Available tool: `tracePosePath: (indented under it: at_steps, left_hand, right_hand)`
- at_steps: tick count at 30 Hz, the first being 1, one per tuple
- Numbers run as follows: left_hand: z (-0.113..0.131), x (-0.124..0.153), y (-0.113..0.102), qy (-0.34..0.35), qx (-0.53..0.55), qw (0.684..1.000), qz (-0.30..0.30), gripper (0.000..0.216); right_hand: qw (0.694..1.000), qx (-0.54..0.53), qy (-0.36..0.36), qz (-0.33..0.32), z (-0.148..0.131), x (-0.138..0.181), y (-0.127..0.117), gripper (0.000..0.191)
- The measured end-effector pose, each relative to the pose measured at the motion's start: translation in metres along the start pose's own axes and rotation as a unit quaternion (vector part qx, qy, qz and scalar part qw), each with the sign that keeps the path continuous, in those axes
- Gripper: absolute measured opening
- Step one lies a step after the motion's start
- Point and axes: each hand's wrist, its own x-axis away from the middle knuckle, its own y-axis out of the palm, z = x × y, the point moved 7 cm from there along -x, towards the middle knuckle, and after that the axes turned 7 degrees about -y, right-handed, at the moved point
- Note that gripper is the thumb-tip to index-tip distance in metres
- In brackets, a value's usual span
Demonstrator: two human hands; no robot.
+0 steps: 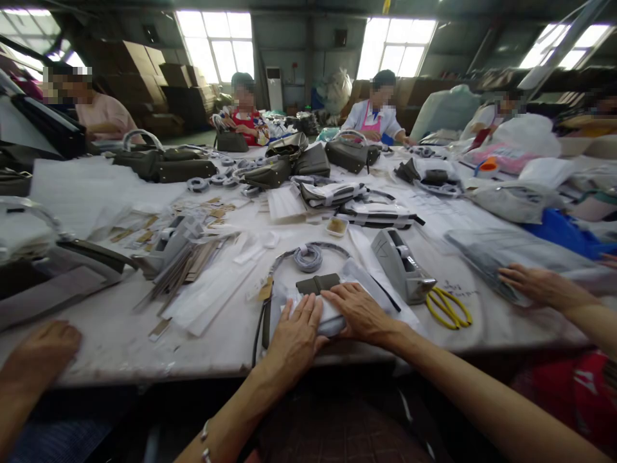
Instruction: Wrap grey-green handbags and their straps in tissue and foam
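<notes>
My left hand (295,331) lies flat with fingers stretched on a white-wrapped bundle (331,319) at the table's near edge. My right hand (359,312) presses flat on the same bundle from the right. A dark olive leather piece (317,283) pokes out just above my fingers. A grey strap (308,257) with a paper-wrapped coil loops behind it. Neither hand grips anything.
A grey tape dispenser (400,265) and yellow scissors (448,307) lie to the right. Another person's hand (535,283) rests on a plastic-wrapped item at far right; another hand (45,347) sits at near left. A second tape dispenser (168,244), olive handbags (166,164) and seated workers fill the table beyond.
</notes>
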Motion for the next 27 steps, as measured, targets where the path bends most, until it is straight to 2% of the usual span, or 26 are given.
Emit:
tracePosePath:
  at_steps: [3,6,7,9,11,13,15,18,23,27]
  left_hand:
    - [0.000,0.004,-0.002,0.006,-0.013,1.000,0.013,0.055]
    - [0.000,0.003,-0.012,0.001,-0.026,1.000,0.007,0.053]
    - [0.002,0.001,-0.016,-0.001,-0.029,1.000,0.007,0.054]
    - [0.011,-0.006,-0.022,0.006,-0.029,0.999,0.013,0.055]
    - [0.026,-0.015,-0.025,0.031,-0.018,0.999,0.022,0.055]
    - [0.041,-0.025,-0.022,0.061,-0.002,0.998,0.023,0.050]
    - [0.051,-0.034,-0.019,0.076,0.016,0.997,0.017,0.045]
    - [0.054,-0.042,-0.017,0.077,0.037,0.996,-0.004,0.044]
    - [0.052,-0.043,-0.018,0.095,0.040,0.994,-0.040,0.071]
    - [0.052,-0.037,-0.011,0.115,0.014,0.993,-0.007,0.054]
  right_hand:
    - [0.999,-0.033,-0.012,0.000,0.000,0.004,-0.004,0.088]
    - [0.990,-0.139,-0.020,0.020,0.014,0.014,-0.024,0.089]
    - [0.986,-0.163,0.006,0.044,0.026,0.018,-0.034,0.083]
    - [0.977,-0.159,0.104,0.100,0.058,0.026,-0.052,0.068]
    - [0.963,-0.123,0.211,0.114,0.088,0.033,-0.058,0.059]
    - [0.951,-0.110,0.276,0.085,0.108,0.032,-0.053,0.049]
    - [0.943,-0.117,0.305,0.066,0.118,0.028,-0.045,0.036]
    - [0.936,-0.115,0.321,0.084,0.123,0.023,-0.039,0.028]
    - [0.935,-0.127,0.319,0.085,0.127,0.014,-0.029,0.016]
    - [0.932,-0.111,0.335,0.080,0.132,0.007,-0.020,0.014]
